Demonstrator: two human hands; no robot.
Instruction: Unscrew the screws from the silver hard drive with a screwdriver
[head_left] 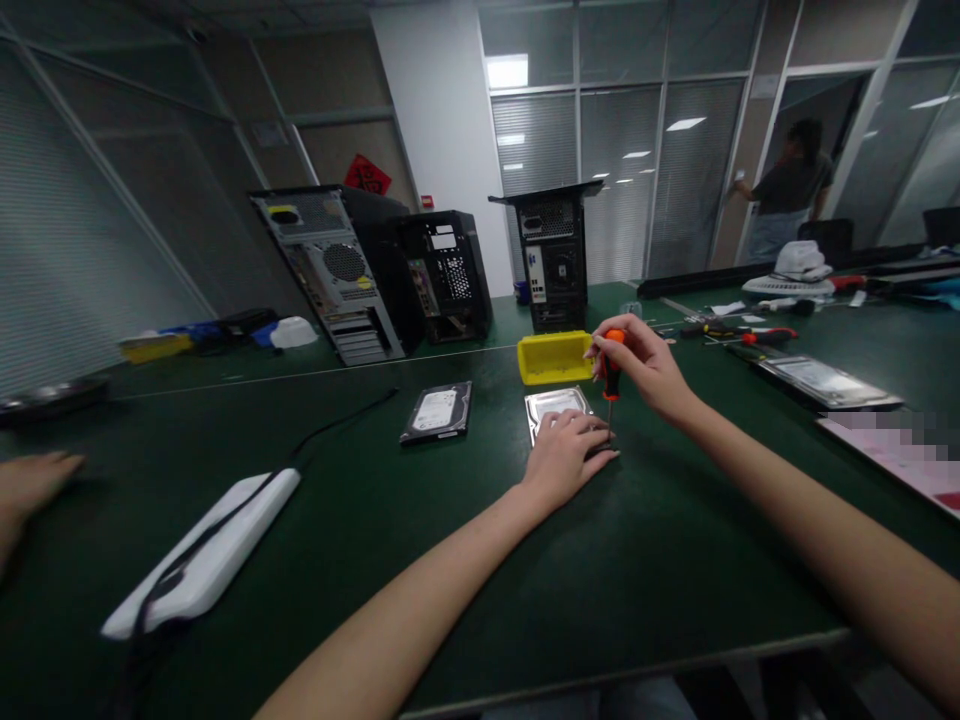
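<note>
A hard drive [546,402] with a silvery top lies on the green table in front of me. My left hand [568,450] holds it down, fingers across its near part and thumb by the right corner; that part of the drive is hidden. In my right hand [637,360] is a screwdriver [613,375] with an orange and black handle, gripped near the top. It stands upright, its shaft pointing down at the drive's right edge beside my left fingers. The exact contact of the tip cannot be made out. Just behind the drive sits a yellow tray [555,360].
To the left lie a second hard drive [436,412] and a white power strip [210,550] with a black cable. Computer cases [559,262] stand behind. Pliers [772,337] and another drive [829,382] are at right. Another person's hand [34,485] shows at far left.
</note>
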